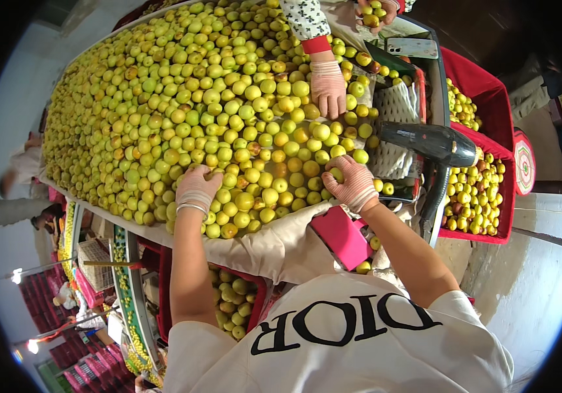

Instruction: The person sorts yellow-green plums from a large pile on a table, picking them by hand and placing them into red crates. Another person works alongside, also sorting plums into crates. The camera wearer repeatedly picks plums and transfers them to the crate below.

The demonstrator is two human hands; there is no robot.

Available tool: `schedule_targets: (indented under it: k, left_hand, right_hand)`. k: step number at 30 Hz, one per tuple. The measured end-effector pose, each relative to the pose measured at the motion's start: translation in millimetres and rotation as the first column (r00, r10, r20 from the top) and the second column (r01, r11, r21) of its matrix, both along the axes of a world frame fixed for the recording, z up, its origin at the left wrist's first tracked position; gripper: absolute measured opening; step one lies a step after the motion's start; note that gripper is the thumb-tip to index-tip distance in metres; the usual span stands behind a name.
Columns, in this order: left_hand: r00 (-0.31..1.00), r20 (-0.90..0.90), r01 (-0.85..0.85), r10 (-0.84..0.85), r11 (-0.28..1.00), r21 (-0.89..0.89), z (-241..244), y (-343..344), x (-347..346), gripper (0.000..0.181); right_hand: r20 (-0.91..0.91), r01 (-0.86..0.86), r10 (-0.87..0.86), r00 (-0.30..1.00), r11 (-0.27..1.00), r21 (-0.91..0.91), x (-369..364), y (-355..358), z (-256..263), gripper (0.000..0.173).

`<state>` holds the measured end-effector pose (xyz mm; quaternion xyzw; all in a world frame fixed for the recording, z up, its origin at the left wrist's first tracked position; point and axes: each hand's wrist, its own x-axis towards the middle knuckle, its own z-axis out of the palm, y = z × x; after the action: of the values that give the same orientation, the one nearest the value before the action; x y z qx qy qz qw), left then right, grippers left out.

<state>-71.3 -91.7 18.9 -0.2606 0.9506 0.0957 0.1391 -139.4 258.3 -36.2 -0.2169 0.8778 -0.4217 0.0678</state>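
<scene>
A large heap of yellow-green jujubes (202,123), some with brown patches, covers the cloth-lined sorting table before me. My left hand (196,190), in a pink-and-white striped glove with a bracelet at the wrist, rests on the heap's near side. Its fingertips reach down among the fruit, so whether they grip one is hidden. Further right, my right hand (352,182), gloved alike, has a single jujube (336,174) between thumb and fingers. Between my hands the fruit lies in a looser layer, with bits of the table surface showing.
A co-worker's gloved hand (328,91) touches fruit opposite; their other hand (379,17) holds several jujubes. A black hair dryer (423,140) lies by white foam netting (393,152). Red-lined crates (504,196) of fruit stand right. A pink box (342,237) sits near my right forearm.
</scene>
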Motion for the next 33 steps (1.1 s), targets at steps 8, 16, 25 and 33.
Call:
schedule_targets:
  k: [8,16,25,33]
  left_hand:
    - [0.996,0.053,0.065,-0.071,0.992,0.109,-30,62,-29,0.073]
    - [0.853,-0.241,0.170,0.463,0.191,0.967,-48,153,-18,0.043]
    - [0.703,0.475,0.037,0.530,-0.694,0.720,-18,189,30,0.069]
    - [0.658,0.014,0.413,0.753,-0.376,0.829,-18,132,88,0.059]
  right_hand:
    - [-0.004,0.039,-0.039,0.999,0.999,0.038,0,0,-2,0.024]
    - [0.133,0.145,-0.120,0.984,0.971,-0.192,-2,6,-11,0.024]
    - [-0.180,-0.220,0.161,0.970,0.897,-0.383,43,-30,54,0.035]
    - [-0.040,-0.484,0.505,0.862,0.798,-0.358,48,-46,43,0.045]
